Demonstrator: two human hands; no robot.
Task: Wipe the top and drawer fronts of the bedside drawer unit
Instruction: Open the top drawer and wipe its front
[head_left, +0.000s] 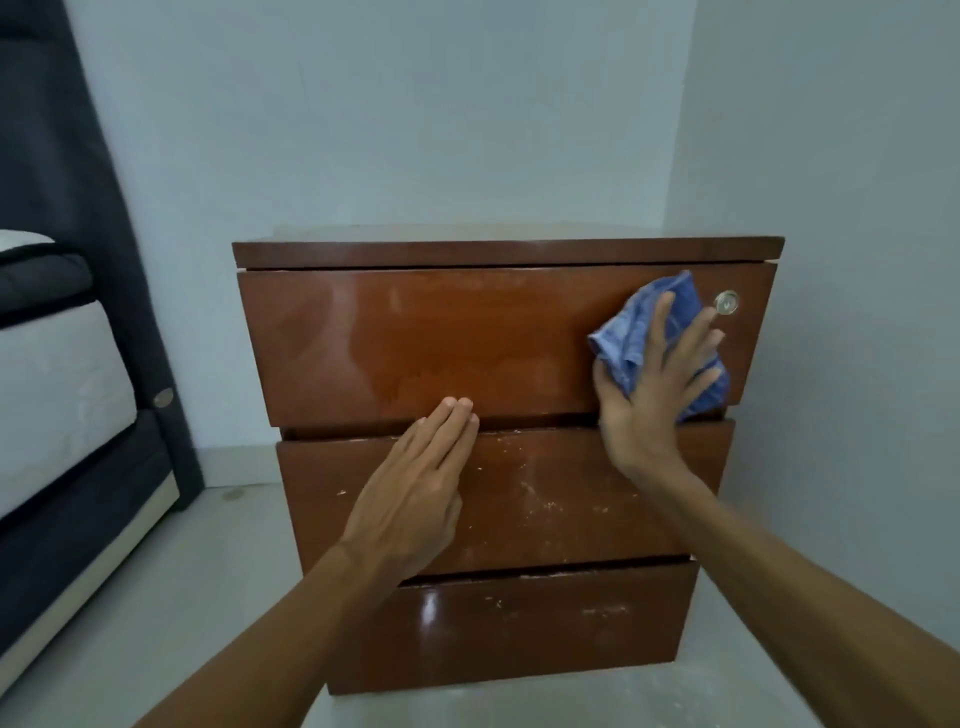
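Note:
A brown wooden bedside drawer unit (415, 343) with three drawer fronts stands against the wall in front of me. My right hand (649, 395) presses a crumpled blue cloth (639, 332) flat against the right part of the top drawer front, just left of a round metal lock (725, 302). My left hand (415, 493) lies flat on the middle drawer front (571, 499) with fingers together, fingertips at the gap under the top drawer. White specks and smears mark the middle and bottom drawer fronts (519, 623). The unit's top (509, 249) shows only as a thin edge.
A bed with a dark frame and light mattress (57, 405) stands at the left, with a strip of pale floor (234, 519) between it and the unit. Pale walls (415, 130) close in behind and on the right.

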